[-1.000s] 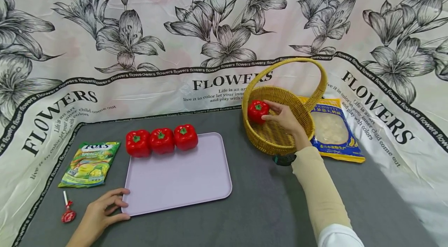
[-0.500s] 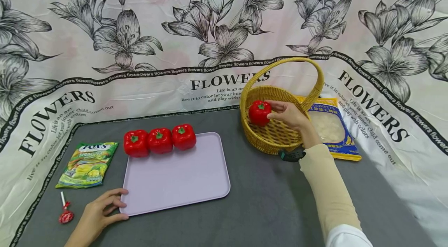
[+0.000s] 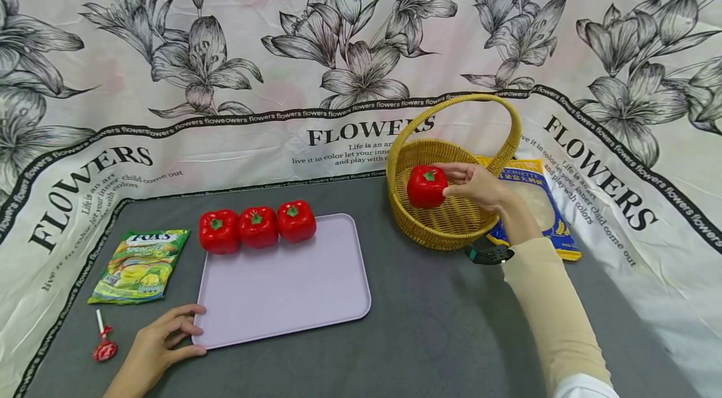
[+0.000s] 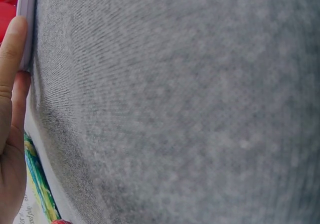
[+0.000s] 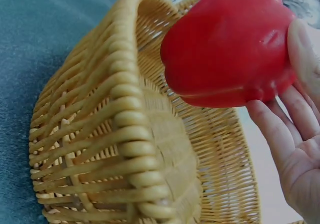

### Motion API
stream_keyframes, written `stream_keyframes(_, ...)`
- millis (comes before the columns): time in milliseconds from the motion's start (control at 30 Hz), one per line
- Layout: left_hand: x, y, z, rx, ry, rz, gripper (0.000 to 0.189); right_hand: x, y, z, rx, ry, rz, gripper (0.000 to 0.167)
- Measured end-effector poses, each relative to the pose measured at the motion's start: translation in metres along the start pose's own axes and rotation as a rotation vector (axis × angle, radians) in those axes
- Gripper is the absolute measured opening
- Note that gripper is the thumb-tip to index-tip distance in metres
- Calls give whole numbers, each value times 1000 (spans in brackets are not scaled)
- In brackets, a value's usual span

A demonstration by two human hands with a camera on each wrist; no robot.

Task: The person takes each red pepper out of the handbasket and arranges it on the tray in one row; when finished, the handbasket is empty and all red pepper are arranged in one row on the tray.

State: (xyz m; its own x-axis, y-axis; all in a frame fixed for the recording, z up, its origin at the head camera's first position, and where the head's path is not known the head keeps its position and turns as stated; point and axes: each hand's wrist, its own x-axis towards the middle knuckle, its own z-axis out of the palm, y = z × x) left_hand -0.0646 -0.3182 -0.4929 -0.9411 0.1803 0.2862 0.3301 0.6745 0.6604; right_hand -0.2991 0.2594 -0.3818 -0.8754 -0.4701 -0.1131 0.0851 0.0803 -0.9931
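My right hand [image 3: 479, 188] grips a red bell pepper [image 3: 427, 187] with a green stem top, between thumb and fingers. In the head view the pepper appears over the yellow wicker basket [image 3: 408, 222]; the right wrist view shows the pepper [image 5: 230, 48] above the rim of the basket [image 5: 132, 134]. At the near left corner of a pale lilac tray [image 3: 287, 291], my left hand [image 3: 155, 345] holds the edge, thumb on the front side and fingers on the left. Three more red bell peppers [image 3: 257, 227] sit in a row along the tray's far side.
A green candy bag [image 3: 140, 267] and a red lollipop [image 3: 104, 348] lie left of the tray. Behind the basket to the right is a blue and yellow packet [image 3: 533, 204], partly covered by my right arm. A flower-printed cloth [image 3: 350, 22] rises behind the grey table surface [image 3: 417, 335].
The right hand and its bell pepper have moved a little to the right over the basket, and the pepper looks larger, nearer the head camera. The left hand stays at the tray's corner.
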Motion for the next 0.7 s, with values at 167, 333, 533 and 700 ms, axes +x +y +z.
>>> stream_keyframes(167,0,1,0,8,2,-10,38,-6,-6,0,66,-73,-35,57)
stream_keyframes(333,1,1,-1,11,0,-16,38,-7,-13,10,44,-123,-56,56)
stream_keyframes(533,1,1,-1,-11,2,8,39,-1,-18,32,15,-153,-56,59)
stream_keyframes(700,0,1,1,-14,11,25,39,8,-19,47,8,-179,-56,59)
